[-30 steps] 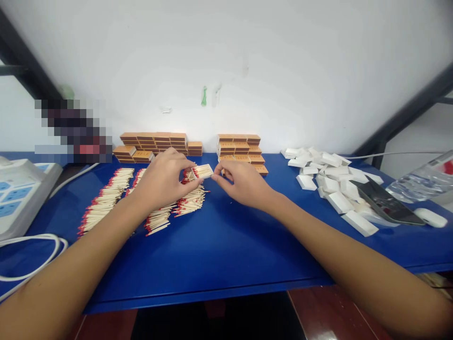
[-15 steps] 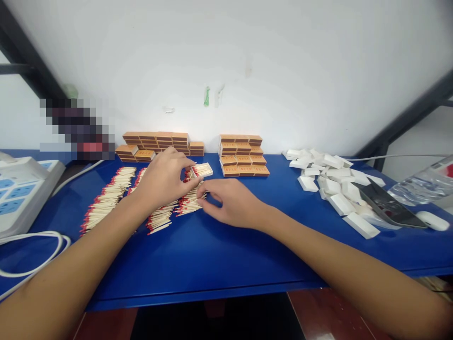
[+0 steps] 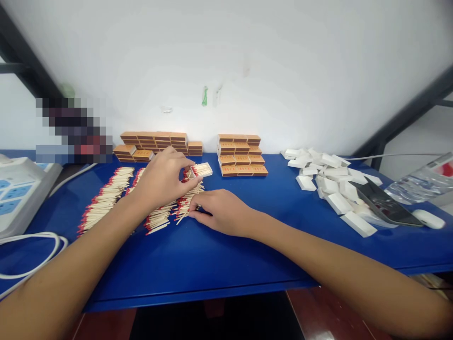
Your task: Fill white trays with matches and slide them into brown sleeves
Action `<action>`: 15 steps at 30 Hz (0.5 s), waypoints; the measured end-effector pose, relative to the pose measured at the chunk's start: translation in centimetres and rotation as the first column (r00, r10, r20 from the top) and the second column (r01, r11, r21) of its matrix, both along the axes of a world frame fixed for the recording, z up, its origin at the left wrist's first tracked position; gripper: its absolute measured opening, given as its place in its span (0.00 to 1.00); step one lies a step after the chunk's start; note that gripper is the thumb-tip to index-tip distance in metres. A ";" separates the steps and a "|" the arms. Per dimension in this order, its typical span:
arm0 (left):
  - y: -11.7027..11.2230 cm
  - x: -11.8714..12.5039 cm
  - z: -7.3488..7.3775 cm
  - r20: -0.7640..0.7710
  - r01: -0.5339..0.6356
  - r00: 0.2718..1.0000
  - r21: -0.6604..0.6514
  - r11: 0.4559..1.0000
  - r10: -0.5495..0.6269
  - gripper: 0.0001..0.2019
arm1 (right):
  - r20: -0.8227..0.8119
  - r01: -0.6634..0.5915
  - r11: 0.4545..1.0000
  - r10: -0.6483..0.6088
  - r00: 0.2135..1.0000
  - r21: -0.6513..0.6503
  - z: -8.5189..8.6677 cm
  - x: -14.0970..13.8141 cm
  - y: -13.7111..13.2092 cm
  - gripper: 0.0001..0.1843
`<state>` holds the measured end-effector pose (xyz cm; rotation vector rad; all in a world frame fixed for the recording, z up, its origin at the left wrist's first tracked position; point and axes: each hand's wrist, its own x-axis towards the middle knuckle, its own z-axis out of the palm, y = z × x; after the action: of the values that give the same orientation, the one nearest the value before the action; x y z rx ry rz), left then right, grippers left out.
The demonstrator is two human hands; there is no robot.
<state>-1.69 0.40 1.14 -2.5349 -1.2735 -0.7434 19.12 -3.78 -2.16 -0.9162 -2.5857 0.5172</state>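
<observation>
My left hand (image 3: pixel 161 180) is closed on a small white matchbox tray (image 3: pixel 202 169) part filled with red-tipped matches, held just above the blue table (image 3: pixel 226 255). My right hand (image 3: pixel 221 211) rests low on the table with its fingertips pinched at the near end of a pile of loose matches (image 3: pixel 186 200). More matches lie in long rows (image 3: pixel 106 198) to the left of my left hand.
Orange matchboxes are stacked in two groups (image 3: pixel 155 144) (image 3: pixel 241 155) against the white wall. A heap of white inner trays (image 3: pixel 332 184) lies at the right, beside a dark phone (image 3: pixel 384 202), a white mouse (image 3: pixel 428 219) and a plastic bag. A power strip (image 3: pixel 17 191) and white cable sit at the left.
My right hand left the tray's right end and dropped down and leftward onto the loose matches. My left hand has kept the tray in about the same place.
</observation>
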 end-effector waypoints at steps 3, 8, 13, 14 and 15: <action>0.0 0.0 0.0 0.006 0.003 1.000 -0.003 1.000 -0.003 0.16 | 0.054 0.016 1.000 -0.015 0.998 -0.014 0.2 0.0 0.0 0.08; 0.0 -0.1 0.0 0.020 0.012 1.000 -0.013 1.000 -0.012 0.18 | 0.111 -0.002 0.999 0.006 0.994 -0.034 0.8 0.1 -0.1 0.08; 0.0 0.0 0.1 0.026 0.015 1.000 -0.035 0.999 -0.014 0.16 | 0.111 -0.046 0.997 0.052 0.992 -0.059 1.0 0.1 -0.3 0.07; 0.0 0.0 0.0 0.026 0.015 1.000 -0.034 0.999 -0.014 0.16 | 0.104 -0.056 0.997 0.062 0.993 -0.059 0.9 0.1 -0.3 0.07; 0.0 0.0 0.0 0.024 0.014 1.000 -0.031 0.999 -0.013 0.16 | 0.096 -0.064 0.996 0.070 0.993 -0.058 0.9 0.1 -0.3 0.06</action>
<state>-1.69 0.43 1.15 -2.5695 -1.2871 -0.7647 19.27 -4.09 -1.25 -0.8958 -2.7111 0.5772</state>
